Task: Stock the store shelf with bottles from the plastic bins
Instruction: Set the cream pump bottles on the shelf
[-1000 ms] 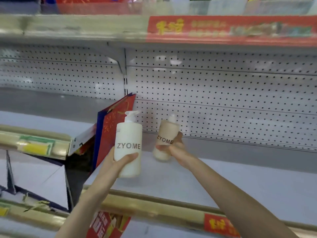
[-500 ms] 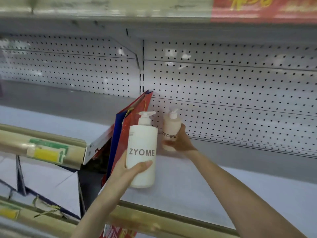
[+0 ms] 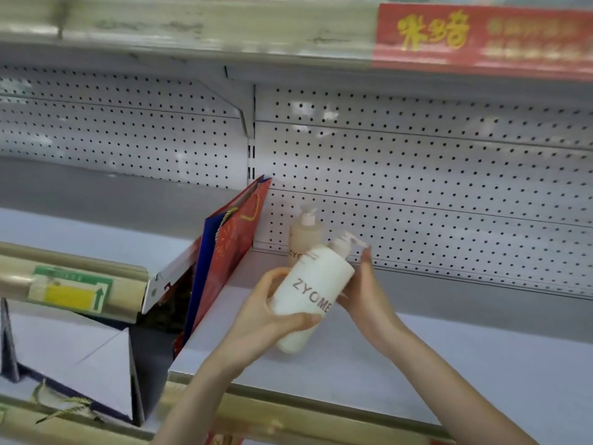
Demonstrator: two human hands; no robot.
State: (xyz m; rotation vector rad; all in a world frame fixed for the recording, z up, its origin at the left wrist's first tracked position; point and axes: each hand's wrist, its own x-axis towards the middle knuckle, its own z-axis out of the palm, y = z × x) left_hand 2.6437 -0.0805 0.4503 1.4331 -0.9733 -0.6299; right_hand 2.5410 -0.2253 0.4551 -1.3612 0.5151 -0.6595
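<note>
A white ZYOME bottle (image 3: pixel 308 293), tilted over the shelf (image 3: pixel 449 364) near its left edge, is clasped in the grip of the left hand (image 3: pixel 256 319); the right hand (image 3: pixel 362 293) is laid straight-fingered against its shoulder, thumb hidden. A beige bottle (image 3: pixel 303 234), partly hidden, is stood at the shelf's back edge.

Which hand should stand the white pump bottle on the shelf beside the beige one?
Left, probably. The left hand grips the white ZYOME bottle round its body, tilted above the shelf; the right hand only touches its shoulder with straight fingers.
</note>
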